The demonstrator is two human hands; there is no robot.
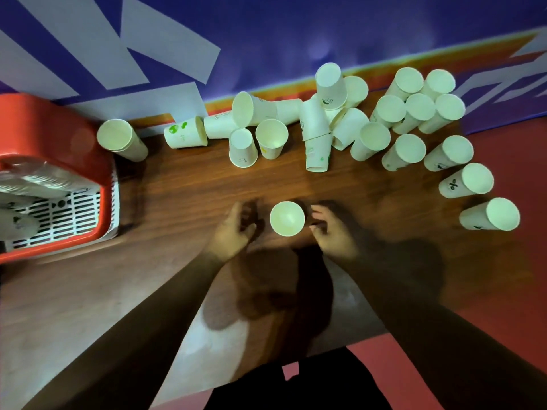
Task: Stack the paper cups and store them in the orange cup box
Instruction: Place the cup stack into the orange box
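The left hand (236, 229) and right hand (334, 232) sit on each side of one white paper cup (287, 218) on the brown wooden table (177, 202). Their fingers look loosely bent and seem to hold nothing, but they are blurry. Behind that cup is a crowd of more white paper cups (408, 152), some standing and some tipped over. Far to its left is the orange plastic cup box (59, 128).

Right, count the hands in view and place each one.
2. The left hand sits just left of the nearest paper cup; the right hand sits just right of it. Neither holds anything.
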